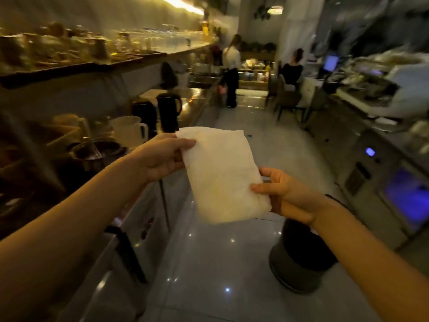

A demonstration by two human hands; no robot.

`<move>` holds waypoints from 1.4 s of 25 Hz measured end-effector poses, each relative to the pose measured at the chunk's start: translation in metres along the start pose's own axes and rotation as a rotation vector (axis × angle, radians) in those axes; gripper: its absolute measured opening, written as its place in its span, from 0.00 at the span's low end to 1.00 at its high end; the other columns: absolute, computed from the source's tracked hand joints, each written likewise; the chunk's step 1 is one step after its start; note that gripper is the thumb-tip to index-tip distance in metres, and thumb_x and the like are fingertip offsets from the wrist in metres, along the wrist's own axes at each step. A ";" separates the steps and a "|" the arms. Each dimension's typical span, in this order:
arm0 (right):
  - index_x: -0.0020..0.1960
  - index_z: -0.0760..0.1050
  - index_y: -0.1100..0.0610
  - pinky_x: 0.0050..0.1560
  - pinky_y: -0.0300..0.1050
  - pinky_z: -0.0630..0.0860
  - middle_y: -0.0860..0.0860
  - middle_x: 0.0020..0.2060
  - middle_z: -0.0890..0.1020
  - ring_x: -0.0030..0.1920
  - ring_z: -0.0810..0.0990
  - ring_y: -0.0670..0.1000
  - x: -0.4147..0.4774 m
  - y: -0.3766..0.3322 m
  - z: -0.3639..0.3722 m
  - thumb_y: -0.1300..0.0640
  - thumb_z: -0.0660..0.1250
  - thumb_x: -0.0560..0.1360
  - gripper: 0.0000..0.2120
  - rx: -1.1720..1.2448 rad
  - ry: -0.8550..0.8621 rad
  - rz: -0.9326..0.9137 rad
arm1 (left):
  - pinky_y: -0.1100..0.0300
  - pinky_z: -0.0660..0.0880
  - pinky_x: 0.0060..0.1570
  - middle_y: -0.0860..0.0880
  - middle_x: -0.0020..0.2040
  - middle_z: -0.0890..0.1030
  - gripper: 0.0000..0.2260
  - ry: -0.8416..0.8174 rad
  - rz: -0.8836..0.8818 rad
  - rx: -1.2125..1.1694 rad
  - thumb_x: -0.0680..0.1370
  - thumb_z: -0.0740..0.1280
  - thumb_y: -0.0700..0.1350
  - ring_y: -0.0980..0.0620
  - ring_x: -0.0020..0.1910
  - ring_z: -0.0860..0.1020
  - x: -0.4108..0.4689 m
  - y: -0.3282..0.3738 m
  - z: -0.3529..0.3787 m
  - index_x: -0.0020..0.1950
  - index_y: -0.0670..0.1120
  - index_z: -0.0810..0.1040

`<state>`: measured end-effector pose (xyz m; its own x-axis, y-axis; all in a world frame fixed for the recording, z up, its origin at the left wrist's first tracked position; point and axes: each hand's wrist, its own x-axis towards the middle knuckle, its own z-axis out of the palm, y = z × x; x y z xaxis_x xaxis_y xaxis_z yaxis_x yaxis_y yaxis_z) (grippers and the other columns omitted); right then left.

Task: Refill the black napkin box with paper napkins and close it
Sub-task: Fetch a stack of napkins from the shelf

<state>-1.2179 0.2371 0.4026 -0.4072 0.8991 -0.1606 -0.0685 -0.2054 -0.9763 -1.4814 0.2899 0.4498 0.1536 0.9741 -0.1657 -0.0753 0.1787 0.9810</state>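
A white stack of paper napkins point(218, 175) hangs in the air over the aisle floor, held between both hands. My left hand point(162, 158) pinches its upper left corner, thumb on top. My right hand point(285, 196) grips its lower right edge with thumb and fingers. The stack tilts from upper left to lower right. No black napkin box shows in this view.
A dark round bin point(299, 263) stands on the glossy floor under my right arm. A steel counter point(130, 231) with black jugs point(168, 112) and a white pitcher point(128, 130) runs along the left. Machines line the right side. Two people point(231, 70) are at the far end.
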 end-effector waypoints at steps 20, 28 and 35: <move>0.67 0.71 0.54 0.54 0.57 0.80 0.56 0.60 0.80 0.60 0.80 0.58 -0.259 0.047 -0.338 0.65 0.67 0.71 0.26 0.231 1.022 -0.202 | 0.56 0.82 0.39 0.45 0.49 0.85 0.08 -0.906 -0.086 0.119 0.80 0.65 0.40 0.50 0.43 0.84 0.162 -0.082 0.574 0.57 0.41 0.80; 0.67 0.72 0.53 0.51 0.51 0.81 0.55 0.60 0.81 0.58 0.81 0.56 -0.295 0.048 -0.400 0.67 0.65 0.75 0.23 0.290 1.411 -0.222 | 0.54 0.83 0.42 0.48 0.51 0.85 0.08 -1.274 -0.139 0.172 0.79 0.67 0.42 0.49 0.48 0.85 0.198 -0.098 0.728 0.57 0.45 0.79; 0.69 0.70 0.55 0.54 0.52 0.80 0.56 0.60 0.81 0.59 0.80 0.57 -0.359 0.070 -0.425 0.69 0.64 0.75 0.23 0.381 1.674 -0.227 | 0.58 0.81 0.40 0.48 0.49 0.86 0.06 -1.505 -0.234 0.194 0.79 0.67 0.40 0.50 0.48 0.85 0.157 -0.152 0.853 0.54 0.44 0.80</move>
<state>-0.6897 0.0638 0.3307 0.9338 0.2639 -0.2417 -0.2806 0.1211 -0.9522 -0.6057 0.2983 0.3606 0.9752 -0.1314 -0.1780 0.1987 0.1667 0.9658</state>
